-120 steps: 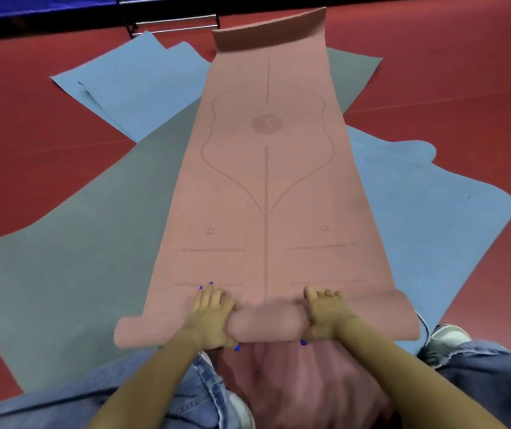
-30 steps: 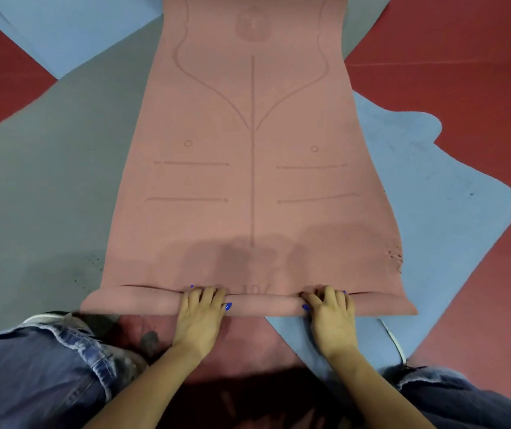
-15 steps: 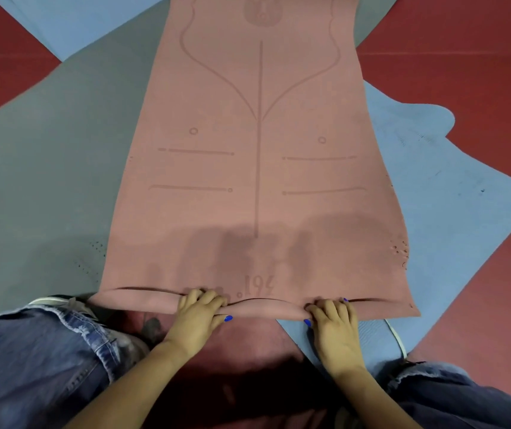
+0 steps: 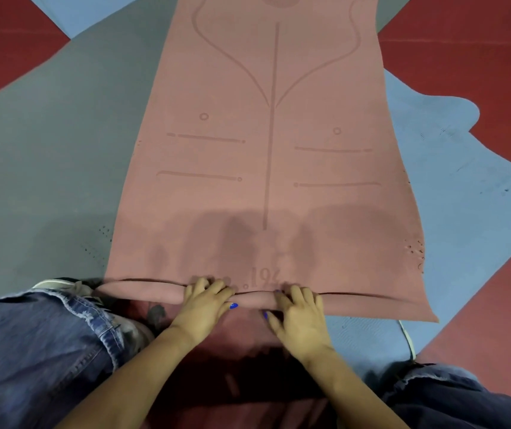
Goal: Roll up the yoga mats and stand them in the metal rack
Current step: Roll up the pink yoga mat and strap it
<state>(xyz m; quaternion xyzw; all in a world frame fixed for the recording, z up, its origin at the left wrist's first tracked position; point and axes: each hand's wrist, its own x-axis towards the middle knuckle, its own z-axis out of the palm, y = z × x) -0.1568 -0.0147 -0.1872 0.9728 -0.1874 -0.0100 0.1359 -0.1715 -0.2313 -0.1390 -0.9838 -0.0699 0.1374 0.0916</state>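
The pink yoga mat [image 4: 266, 156] lies flat across a grey mat [image 4: 50, 156] and a blue mat [image 4: 464, 193] on the red floor [image 4: 470, 35]. Left hand [image 4: 206, 308] and right hand [image 4: 299, 317] curl over its folded near edge; thumbs seemingly tucked beneath, pinching it.

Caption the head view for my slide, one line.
Both hands, left and right, curl the near edge of a pink yoga mat into a tight first roll, over grey and blue mats.

Even overhead light, soft shadows, edges perhaps warped.
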